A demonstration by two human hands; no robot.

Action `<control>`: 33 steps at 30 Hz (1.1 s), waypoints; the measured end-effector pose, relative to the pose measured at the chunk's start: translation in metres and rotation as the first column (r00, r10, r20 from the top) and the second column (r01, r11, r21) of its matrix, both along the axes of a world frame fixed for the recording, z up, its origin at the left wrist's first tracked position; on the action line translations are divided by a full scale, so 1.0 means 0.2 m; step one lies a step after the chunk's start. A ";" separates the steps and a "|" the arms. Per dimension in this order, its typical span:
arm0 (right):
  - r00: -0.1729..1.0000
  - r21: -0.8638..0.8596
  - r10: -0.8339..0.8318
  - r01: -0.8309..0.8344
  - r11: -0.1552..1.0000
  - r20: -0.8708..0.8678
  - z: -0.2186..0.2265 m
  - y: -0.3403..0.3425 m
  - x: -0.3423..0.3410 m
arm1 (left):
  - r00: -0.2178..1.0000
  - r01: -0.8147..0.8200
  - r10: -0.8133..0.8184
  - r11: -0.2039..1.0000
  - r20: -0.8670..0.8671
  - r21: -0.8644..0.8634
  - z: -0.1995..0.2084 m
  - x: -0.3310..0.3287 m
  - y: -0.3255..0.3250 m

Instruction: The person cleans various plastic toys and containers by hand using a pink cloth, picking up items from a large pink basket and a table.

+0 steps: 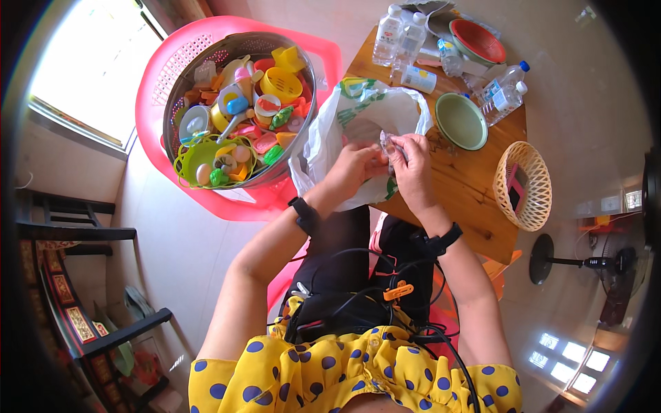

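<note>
Both hands meet over the mouth of a white plastic bag (330,124) with green print. My left hand (358,168) has its fingers closed against a small, crinkled, clear plastic piece (385,141). From the other side, my right hand (413,162) pinches the same piece between thumb and fingers. Its exact kind is too small to make out. The bag sags open beneath the hands at the left edge of the wooden table (468,199), and its contents are mostly hidden.
At left, a metal basin (313,89) of colourful plastic toys rests on a pink plastic chair (155,82). The table bears clear bottles (389,34), a green bowl (461,122), a red bowl (477,41) and a woven basket (540,182). Black cables (344,255) cross my lap.
</note>
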State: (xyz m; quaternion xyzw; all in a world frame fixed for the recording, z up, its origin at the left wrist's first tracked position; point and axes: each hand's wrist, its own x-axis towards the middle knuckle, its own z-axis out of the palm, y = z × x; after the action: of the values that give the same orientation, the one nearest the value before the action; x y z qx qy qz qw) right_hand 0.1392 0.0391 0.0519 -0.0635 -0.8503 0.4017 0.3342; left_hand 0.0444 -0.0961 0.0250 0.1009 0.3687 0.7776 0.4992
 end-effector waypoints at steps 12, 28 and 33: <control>0.994 0.002 -0.106 0.107 0.994 -0.032 -0.02 0.00 0.02 | -0.217 -0.636 -0.273 0.768 -0.937 -0.076 -0.11 -0.03 0.00; 0.999 -0.011 -0.044 0.044 0.999 -0.002 -0.01 -0.02 0.04 | 0.844 -0.321 0.097 0.879 -0.528 -0.352 -0.04 -0.09 -0.01; 0.988 0.225 0.155 -0.146 0.963 -0.022 0.01 -0.08 0.03 | 1.000 0.023 -0.024 0.998 -0.011 -0.057 0.03 -0.04 -0.01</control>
State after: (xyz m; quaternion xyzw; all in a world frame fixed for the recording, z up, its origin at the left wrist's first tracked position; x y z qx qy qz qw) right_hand 0.1456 0.0225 0.0537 0.0470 -0.8856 0.3290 0.3243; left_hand 0.0366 -0.0989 0.0312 0.0954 0.3922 0.7604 0.5088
